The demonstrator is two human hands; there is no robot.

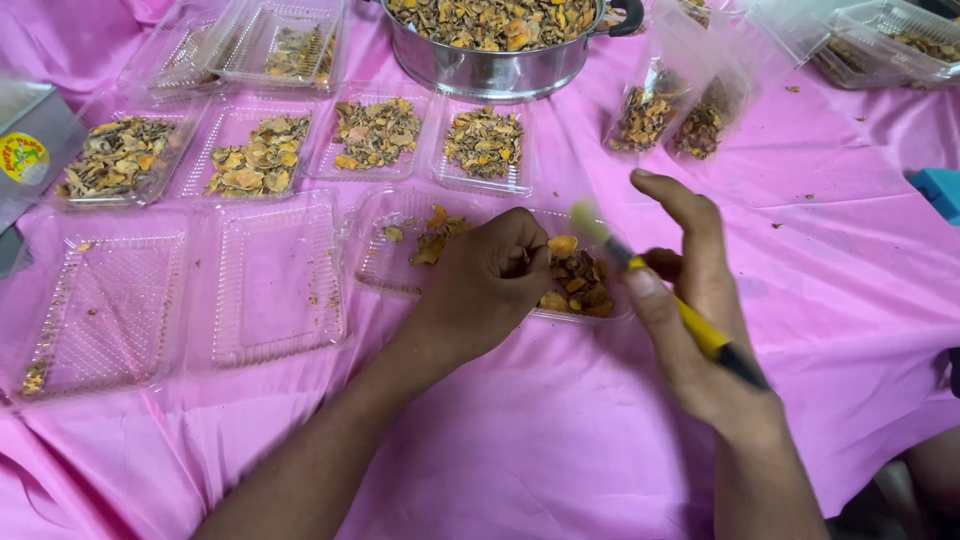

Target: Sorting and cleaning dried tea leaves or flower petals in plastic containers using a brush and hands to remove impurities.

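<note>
My left hand (pixel 490 285) is closed over a small dried piece, resting on a clear plastic tray (pixel 390 265) that holds dried orange-brown slices (pixel 578 285). My right hand (pixel 690 300) grips a yellow-and-black brush (pixel 700 330), whose pale bristles are blurred just above the slices, close to my left fingers. Both hands meet over this tray on the pink tablecloth (pixel 560 440).
A steel pot (pixel 500 65) full of dried slices stands at the back. Several filled clear trays (pixel 260 155) lie in a row; empty trays (pixel 275 280) sit at left. Filled plastic bags (pixel 650 110) stand at right, beside a blue object (pixel 940 190).
</note>
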